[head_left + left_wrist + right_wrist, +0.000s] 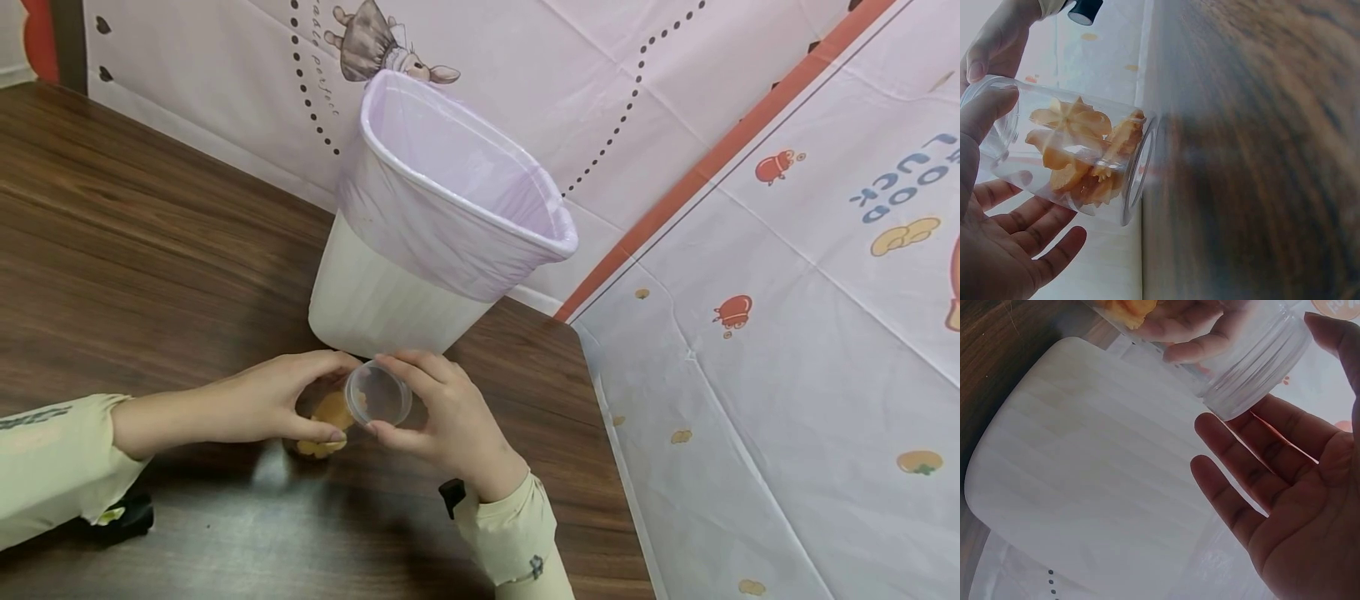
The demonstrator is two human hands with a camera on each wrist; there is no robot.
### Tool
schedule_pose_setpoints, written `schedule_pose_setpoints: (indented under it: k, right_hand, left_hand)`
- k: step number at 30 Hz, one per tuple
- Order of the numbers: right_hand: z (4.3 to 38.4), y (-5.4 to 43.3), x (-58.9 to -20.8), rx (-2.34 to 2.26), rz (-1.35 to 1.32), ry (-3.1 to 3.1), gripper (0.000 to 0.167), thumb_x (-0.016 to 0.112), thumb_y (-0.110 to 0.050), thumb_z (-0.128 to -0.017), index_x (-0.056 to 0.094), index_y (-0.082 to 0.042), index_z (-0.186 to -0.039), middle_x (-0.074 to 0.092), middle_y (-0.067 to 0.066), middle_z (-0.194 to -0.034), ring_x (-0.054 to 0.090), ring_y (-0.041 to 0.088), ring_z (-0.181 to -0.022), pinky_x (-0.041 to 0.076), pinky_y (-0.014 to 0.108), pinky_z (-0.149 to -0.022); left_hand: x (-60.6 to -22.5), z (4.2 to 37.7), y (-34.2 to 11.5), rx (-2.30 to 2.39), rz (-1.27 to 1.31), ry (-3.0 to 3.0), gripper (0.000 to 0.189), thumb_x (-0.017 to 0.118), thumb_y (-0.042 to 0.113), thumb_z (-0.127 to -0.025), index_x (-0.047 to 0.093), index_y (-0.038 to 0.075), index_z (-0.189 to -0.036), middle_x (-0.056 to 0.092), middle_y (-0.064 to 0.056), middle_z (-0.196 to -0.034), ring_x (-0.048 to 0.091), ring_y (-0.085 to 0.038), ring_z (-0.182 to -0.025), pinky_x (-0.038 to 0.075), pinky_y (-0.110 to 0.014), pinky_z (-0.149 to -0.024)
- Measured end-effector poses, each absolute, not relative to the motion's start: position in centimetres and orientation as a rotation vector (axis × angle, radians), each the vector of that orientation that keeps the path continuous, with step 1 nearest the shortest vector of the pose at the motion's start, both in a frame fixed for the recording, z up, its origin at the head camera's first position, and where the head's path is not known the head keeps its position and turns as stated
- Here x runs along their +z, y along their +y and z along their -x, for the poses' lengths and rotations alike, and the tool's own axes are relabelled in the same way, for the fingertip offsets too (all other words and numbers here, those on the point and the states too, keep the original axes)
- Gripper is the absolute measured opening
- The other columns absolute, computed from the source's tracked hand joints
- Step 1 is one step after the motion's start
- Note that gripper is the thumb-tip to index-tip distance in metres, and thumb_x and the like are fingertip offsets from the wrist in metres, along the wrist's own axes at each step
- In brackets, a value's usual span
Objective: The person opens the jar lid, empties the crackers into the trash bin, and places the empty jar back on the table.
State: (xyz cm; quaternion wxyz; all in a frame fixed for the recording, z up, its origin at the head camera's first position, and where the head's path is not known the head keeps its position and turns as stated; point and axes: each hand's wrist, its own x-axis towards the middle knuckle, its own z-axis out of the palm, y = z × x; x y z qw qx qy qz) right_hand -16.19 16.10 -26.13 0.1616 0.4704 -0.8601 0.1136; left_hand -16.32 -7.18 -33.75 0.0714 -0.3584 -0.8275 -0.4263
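A: Brown wood-grain table (150,250), patterned sheets hung behind and to the side. From the head view, a white bin (390,308) with a lilac liner (450,192) stands near the table's far edge.

B: And the jar (360,404)?

A: Right in front of the bin, lying sideways between both hands, its mouth turned toward the camera. The left hand (270,400) curls round the body, thumb underneath. The right hand (442,412) pinches the mouth end with fingertips and thumb.

B: Advice for the step in hand, as I judge it: keep the left grip firm on the body so the jar can't roll, and keep the mouth level or the pieces slide out onto the table.

A: Left wrist view next. Here the jar (1072,156) is clear plastic, holding orange-yellow pieces (1085,156), some star-shaped, which the head view only hints at. The left fingers (1035,244) lie loosely spread beneath it, thumb on top.

B: And the right wrist view?

A: It shows the threaded neck (1260,369) plainly, with no lid on it. The right fingers (1235,462) are spread apart under the neck, thumb above; the bin's ribbed wall (1085,475) fills the rest. Neither other view shows that thread.
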Motion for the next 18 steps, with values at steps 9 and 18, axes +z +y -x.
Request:
schedule_pose_setpoints:
  k: [9, 18]
  right_hand:
    - [16.33, 16.06, -26.01, 0.312, -1.385, -2.441, 0.054, 0.077, -0.031, -0.079, 0.061, -0.01, -0.126, 0.062, 0.002, -0.12, 0.059, 0.015, -0.112, 0.048, 0.024, -0.096]
    - [16.15, 16.02, -26.13, 0.301, -1.349, -2.426, 0.062, 0.078, -0.039, -0.078, 0.058, -0.012, -0.13, 0.06, 0.002, -0.123, 0.056, 0.014, -0.115, 0.045, 0.023, -0.098]
  left_hand:
    - [-33.71, 16.25, -7.22, -1.297, 1.047, -2.508, 0.057, 0.072, 0.051, -0.08, 0.055, 0.022, -0.125, 0.061, 0.014, -0.117, 0.059, -0.008, -0.109, 0.051, -0.039, -0.091]
    - [-33.69, 16.34, -7.19, -1.307, 1.042, -2.512, 0.056, 0.072, 0.051, -0.08, 0.055, 0.022, -0.125, 0.061, 0.014, -0.117, 0.059, -0.009, -0.11, 0.051, -0.04, -0.091]
